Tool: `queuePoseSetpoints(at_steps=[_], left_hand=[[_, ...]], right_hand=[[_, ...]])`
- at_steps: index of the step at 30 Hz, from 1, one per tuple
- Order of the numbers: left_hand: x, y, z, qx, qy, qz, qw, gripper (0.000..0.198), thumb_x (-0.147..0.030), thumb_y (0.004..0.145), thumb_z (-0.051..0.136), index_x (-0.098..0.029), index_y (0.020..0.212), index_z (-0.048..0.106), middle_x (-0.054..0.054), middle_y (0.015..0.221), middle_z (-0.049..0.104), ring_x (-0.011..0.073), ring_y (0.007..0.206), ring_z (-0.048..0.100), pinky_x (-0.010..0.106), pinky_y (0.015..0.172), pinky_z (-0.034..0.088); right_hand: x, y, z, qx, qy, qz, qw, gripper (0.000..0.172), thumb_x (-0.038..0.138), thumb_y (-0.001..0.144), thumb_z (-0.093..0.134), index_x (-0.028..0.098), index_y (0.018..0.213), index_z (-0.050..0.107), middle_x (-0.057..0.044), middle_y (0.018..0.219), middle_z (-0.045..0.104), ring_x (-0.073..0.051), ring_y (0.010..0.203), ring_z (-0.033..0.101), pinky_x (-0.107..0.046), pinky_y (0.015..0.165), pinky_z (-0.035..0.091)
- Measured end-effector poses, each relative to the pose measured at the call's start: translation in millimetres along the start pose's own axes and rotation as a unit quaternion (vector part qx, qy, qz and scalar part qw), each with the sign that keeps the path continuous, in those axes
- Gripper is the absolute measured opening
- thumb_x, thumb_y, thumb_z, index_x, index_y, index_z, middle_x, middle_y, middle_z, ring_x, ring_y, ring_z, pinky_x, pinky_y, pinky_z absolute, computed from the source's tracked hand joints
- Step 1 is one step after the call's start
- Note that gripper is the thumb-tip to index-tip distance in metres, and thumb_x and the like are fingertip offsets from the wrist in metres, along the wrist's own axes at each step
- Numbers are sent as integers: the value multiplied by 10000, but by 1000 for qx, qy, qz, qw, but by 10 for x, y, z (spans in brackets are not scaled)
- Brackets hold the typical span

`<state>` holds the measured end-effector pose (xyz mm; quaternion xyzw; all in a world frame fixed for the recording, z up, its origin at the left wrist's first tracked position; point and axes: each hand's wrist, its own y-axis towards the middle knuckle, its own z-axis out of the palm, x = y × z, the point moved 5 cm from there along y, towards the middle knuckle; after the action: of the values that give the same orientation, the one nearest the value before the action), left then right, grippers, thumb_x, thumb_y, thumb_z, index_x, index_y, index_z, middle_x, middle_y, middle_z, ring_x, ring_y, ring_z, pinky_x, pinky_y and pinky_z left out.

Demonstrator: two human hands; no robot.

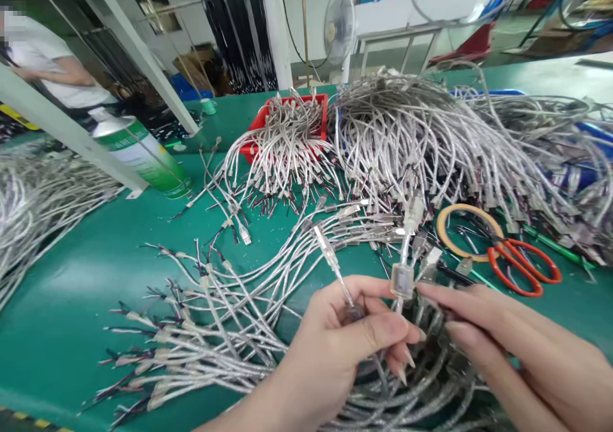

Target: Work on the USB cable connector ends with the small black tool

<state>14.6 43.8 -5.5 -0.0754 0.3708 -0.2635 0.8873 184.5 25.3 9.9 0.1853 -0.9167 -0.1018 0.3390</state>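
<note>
My left hand (335, 349) is closed around a silvery USB cable (342, 286), its metal plug pointing up and away. A second USB cable (403, 247) stands upright between my hands, with a clear-cased block (402, 281) on it. The left index fingertip touches this block from one side. From the other side, my right hand (507, 336) reaches in and its index fingertip meets the block, thumb tucked just below. Under both hands lies a bundle of more cables (421, 394), partly hidden by the fingers.
Stripped cable ends (158, 355) fan out on the green table (57, 272). Behind are a red bin (258, 122) of cables and a large cable heap (402, 126). Orange-handled scissors (522, 263), a tape roll (445, 228) and a green spray can (148, 157) stand around; a person (57, 62) is far left.
</note>
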Motion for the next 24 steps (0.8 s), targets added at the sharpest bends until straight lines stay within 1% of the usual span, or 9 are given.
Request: queuePoseSetpoints(at_steps=[2,5,10,13,15,17,20,22,24], left_hand=[[-1,5,0,5,4,5,1000,243,-219,708,866,-145,883,714,12,649,707,77,506,602,175,503,485],[8,6,2,11,4,7,1000,253,-231,705,867,-149,892,719,10,652,700,81,509,599,179,500,479],[21,7,-2,14,6,5,1000,237,-229,717,862,-156,898,728,11,664,708,71,507,596,170,501,473],[32,11,-10,11,2,2,1000,246,-213,716,865,-160,911,724,9,667,718,69,509,610,160,501,487],[42,11,-10,12,-4,1,1000,259,-205,713,868,-164,921,719,7,669,726,72,511,623,157,499,502],[49,10,-5,13,-7,0,1000,262,-198,716,865,-163,929,717,7,672,731,72,513,632,154,499,514],[52,2,3,18,-8,-3,1000,256,-195,721,862,-161,923,709,8,678,739,71,513,639,150,500,526],[57,-5,3,16,-8,-8,1000,260,-192,712,867,-160,910,700,5,675,740,70,509,642,147,498,529],[71,-11,1,14,-9,-17,1000,270,-189,699,874,-154,895,691,4,661,736,70,501,642,143,491,525]], right_hand=[[134,4,76,5,9,-32,999,394,274,1008,451,451,1355,508,-18,1034,679,-243,885,668,-362,728,527],[143,-1,100,-4,16,-41,999,382,251,1010,464,407,1351,536,-27,949,641,-220,827,626,-351,698,500],[105,-34,77,-7,3,-37,999,514,203,991,472,466,1433,450,-39,995,628,-261,864,590,-418,737,468],[100,-39,67,-7,-3,-39,999,538,202,998,474,463,1465,420,-39,1005,613,-252,876,586,-413,745,466],[81,-36,66,-6,-8,-44,999,540,196,994,483,446,1469,426,-45,1013,608,-249,883,592,-402,736,482],[65,-37,71,0,-8,-65,998,554,177,981,490,410,1479,429,-55,1015,615,-246,879,613,-391,721,502],[42,-55,78,8,-12,-88,996,567,159,957,516,365,1480,444,-66,1044,650,-244,880,654,-381,716,530],[28,-70,61,-4,-25,-84,996,565,171,936,550,377,1456,472,-63,1031,683,-262,857,675,-400,703,545],[13,-81,30,-17,-40,-70,997,576,189,918,567,417,1439,476,-54,978,709,-295,809,687,-444,680,547]])
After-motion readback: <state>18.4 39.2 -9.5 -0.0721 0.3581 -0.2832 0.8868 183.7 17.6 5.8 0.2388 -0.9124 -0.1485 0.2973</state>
